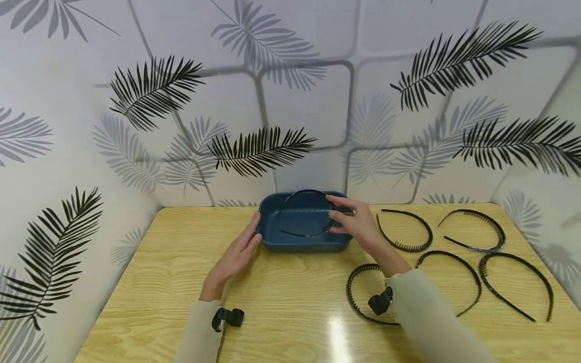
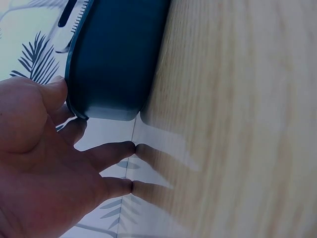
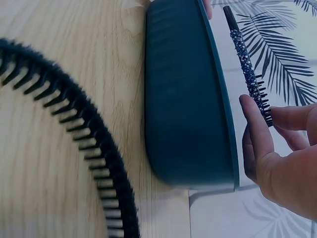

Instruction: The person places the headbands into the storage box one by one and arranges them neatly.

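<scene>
A dark blue tub (image 1: 272,242) stands at the back middle of the wooden table (image 1: 290,297). My right hand (image 1: 351,222) pinches a black toothed headband (image 1: 299,194) and holds it over the tub's inside. In the right wrist view that headband (image 3: 246,69) shows a beaded, sparkly band beside the tub's rim (image 3: 220,94). With straight fingers, my left hand (image 1: 242,249) rests against the tub's left end; the left wrist view shows the thumb (image 2: 47,94) at the tub wall (image 2: 114,59) and other fingertips (image 2: 126,147) on the table.
Several more black toothed headbands lie on the table to the right: one (image 1: 406,229) beside the tub, others (image 1: 476,229) (image 1: 517,285) farther right, one (image 1: 358,297) partly under my right forearm. Leaf-patterned walls close in behind and at both sides.
</scene>
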`<action>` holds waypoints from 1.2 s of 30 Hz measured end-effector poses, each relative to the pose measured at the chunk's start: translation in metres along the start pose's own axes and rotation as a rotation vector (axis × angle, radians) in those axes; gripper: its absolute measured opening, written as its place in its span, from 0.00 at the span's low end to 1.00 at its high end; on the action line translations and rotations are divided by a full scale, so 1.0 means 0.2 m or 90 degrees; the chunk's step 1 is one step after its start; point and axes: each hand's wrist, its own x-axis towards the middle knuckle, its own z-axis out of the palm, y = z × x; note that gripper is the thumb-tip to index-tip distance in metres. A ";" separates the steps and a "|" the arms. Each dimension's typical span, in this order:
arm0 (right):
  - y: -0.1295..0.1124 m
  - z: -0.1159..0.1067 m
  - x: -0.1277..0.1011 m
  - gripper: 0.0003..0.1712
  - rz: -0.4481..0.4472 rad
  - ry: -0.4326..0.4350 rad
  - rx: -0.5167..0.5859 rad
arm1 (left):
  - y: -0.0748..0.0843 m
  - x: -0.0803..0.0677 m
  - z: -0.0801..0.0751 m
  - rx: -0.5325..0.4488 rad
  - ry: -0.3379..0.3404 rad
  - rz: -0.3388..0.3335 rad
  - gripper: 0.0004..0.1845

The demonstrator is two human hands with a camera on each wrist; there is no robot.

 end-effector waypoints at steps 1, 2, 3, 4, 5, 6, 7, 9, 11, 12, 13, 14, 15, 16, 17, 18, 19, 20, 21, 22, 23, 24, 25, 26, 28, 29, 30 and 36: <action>0.00 0.01 0.01 0.28 0.000 -0.001 0.002 | 0.00 0.00 0.00 0.000 0.001 -0.001 0.32; 0.00 0.02 0.03 0.28 0.000 -0.003 0.005 | 0.00 0.00 0.00 0.003 0.001 -0.004 0.32; 0.01 0.03 0.04 0.28 -0.001 -0.005 0.005 | 0.03 0.00 -0.01 0.000 0.001 -0.006 0.32; 0.01 0.03 0.05 0.28 -0.002 -0.007 0.006 | 0.06 0.00 -0.01 -0.003 0.003 -0.008 0.31; 0.01 0.04 0.06 0.28 -0.001 -0.009 0.007 | 0.09 0.00 -0.01 -0.003 0.005 -0.009 0.31; 0.01 0.05 0.07 0.27 0.000 -0.011 0.005 | 0.12 -0.01 -0.02 -0.004 0.006 -0.009 0.31; 0.01 0.06 0.08 0.28 0.002 -0.012 0.004 | 0.15 -0.01 -0.02 -0.004 0.007 -0.010 0.31; 0.01 0.08 0.09 0.28 0.008 -0.012 0.001 | 0.21 -0.02 -0.03 -0.007 0.008 -0.010 0.30; 0.01 0.09 0.11 0.27 0.020 -0.008 0.002 | 0.21 -0.01 -0.04 -0.003 0.007 -0.015 0.30; 0.01 0.10 0.11 0.27 0.027 -0.005 0.003 | 0.21 -0.01 -0.04 -0.004 0.007 -0.018 0.30; 0.02 0.10 0.12 0.27 0.032 -0.004 0.004 | 0.21 -0.01 -0.04 -0.003 0.007 -0.022 0.30; 0.02 0.11 0.13 0.27 0.039 -0.002 0.006 | 0.19 -0.01 -0.03 -0.004 0.008 -0.025 0.30; 0.02 0.12 0.13 0.27 0.045 0.000 0.007 | 0.17 -0.01 -0.03 -0.004 0.010 -0.028 0.30; 0.03 0.12 0.14 0.27 0.051 0.002 0.008 | 0.15 0.00 -0.02 -0.004 0.012 -0.028 0.30; 0.03 0.13 0.14 0.27 0.057 0.003 0.007 | 0.12 0.00 -0.02 -0.002 0.014 -0.028 0.30; 0.04 0.13 0.15 0.27 0.062 0.003 0.005 | 0.09 0.00 -0.01 0.000 0.016 -0.028 0.30; 0.05 0.13 0.15 0.27 0.067 0.002 0.002 | 0.07 0.00 -0.01 0.004 0.017 -0.028 0.31; 0.05 0.13 0.16 0.27 0.073 0.003 -0.001 | 0.05 0.00 0.00 0.007 0.017 -0.028 0.31; 0.06 0.13 0.16 0.27 0.077 0.002 -0.005 | 0.03 0.01 0.00 0.009 0.017 -0.026 0.31; 0.06 0.14 0.16 0.27 0.082 0.001 -0.008 | 0.02 0.01 0.00 0.010 0.016 -0.024 0.31; 0.07 0.14 0.17 0.27 0.085 0.001 -0.012 | 0.01 0.01 0.00 0.012 0.015 -0.022 0.31; 0.07 0.14 0.17 0.27 0.087 0.000 -0.016 | 0.01 0.01 0.00 0.011 0.014 -0.020 0.31; 0.07 0.14 0.17 0.27 0.091 0.000 -0.019 | 0.00 0.01 0.00 0.011 0.014 -0.017 0.31; 0.07 0.14 0.18 0.27 0.092 -0.001 -0.022 | 0.00 0.01 0.00 0.009 0.014 -0.013 0.31; 0.07 0.14 0.19 0.27 0.098 0.002 -0.026 | 0.00 0.01 0.00 0.008 0.014 -0.010 0.31; 0.07 0.15 0.19 0.27 0.101 0.002 -0.029 | 0.00 0.01 0.00 0.009 0.014 -0.009 0.31; 0.07 0.15 0.20 0.27 0.103 0.001 -0.034 | 0.00 0.01 0.00 0.010 0.014 -0.008 0.31; 0.10 0.19 0.21 0.26 0.121 -0.005 -0.058 | 0.00 0.00 0.01 0.006 0.009 -0.012 0.32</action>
